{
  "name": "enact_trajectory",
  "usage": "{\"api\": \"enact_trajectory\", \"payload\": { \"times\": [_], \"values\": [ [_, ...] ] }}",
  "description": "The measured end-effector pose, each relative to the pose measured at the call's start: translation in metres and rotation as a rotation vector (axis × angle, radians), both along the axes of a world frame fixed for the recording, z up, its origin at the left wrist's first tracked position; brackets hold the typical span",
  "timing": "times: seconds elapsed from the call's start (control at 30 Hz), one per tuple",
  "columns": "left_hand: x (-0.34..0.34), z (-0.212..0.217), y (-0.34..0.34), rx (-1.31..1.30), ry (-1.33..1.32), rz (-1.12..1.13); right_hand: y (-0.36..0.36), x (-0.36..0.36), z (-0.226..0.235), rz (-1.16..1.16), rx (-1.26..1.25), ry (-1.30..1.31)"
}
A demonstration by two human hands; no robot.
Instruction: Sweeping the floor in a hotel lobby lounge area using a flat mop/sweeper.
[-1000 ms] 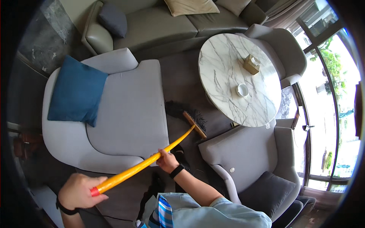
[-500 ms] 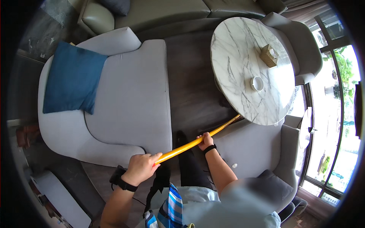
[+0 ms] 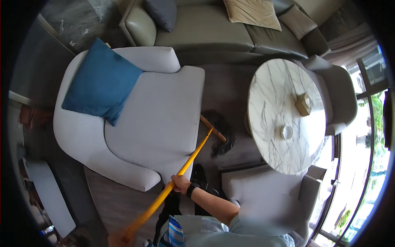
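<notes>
A broom point(image 3: 217, 132) with a yellow handle is held over a grey carpeted floor point(image 3: 230, 88); its dark bristles rest on the floor between a pale grey armchair point(image 3: 156, 123) on the left and a round white marble table point(image 3: 284, 115) on the right. The handle is clasped midway by the right hand point(image 3: 180, 184). Its near end is gripped by the left hand point(image 3: 119, 238), seen only partly at the lower edge. A blue cushion point(image 3: 101, 82) is propped on the armchair. A sofa point(image 3: 214, 29) stands at the far side, and windows are seen at the right.
</notes>
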State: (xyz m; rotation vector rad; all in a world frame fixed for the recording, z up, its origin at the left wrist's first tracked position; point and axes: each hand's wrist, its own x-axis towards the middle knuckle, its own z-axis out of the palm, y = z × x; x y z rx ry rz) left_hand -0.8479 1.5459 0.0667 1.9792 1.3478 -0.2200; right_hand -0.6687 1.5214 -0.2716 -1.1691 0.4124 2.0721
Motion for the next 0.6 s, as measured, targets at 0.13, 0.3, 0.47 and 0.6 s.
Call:
{"api": "enact_trajectory", "payload": {
  "times": [0.13,0.3,0.47,0.6],
  "values": [
    [-0.041,-0.107,-0.046,-0.266,0.011,0.284,0.025,0.053,-0.048,0.275,0.113,-0.306],
    [0.052,-0.198,-0.049,-0.554,-0.408,0.503,0.050,0.162,-0.129,0.542,0.330,-0.765],
    [0.160,-0.242,-0.046,-0.414,-0.387,0.136,0.051,0.218,-0.124,-0.230,-0.039,-0.934],
    [0.140,-0.241,-0.059,-0.427,-0.344,0.108,0.027,0.199,-0.121,-0.129,-0.177,-1.154]
  ]
}}
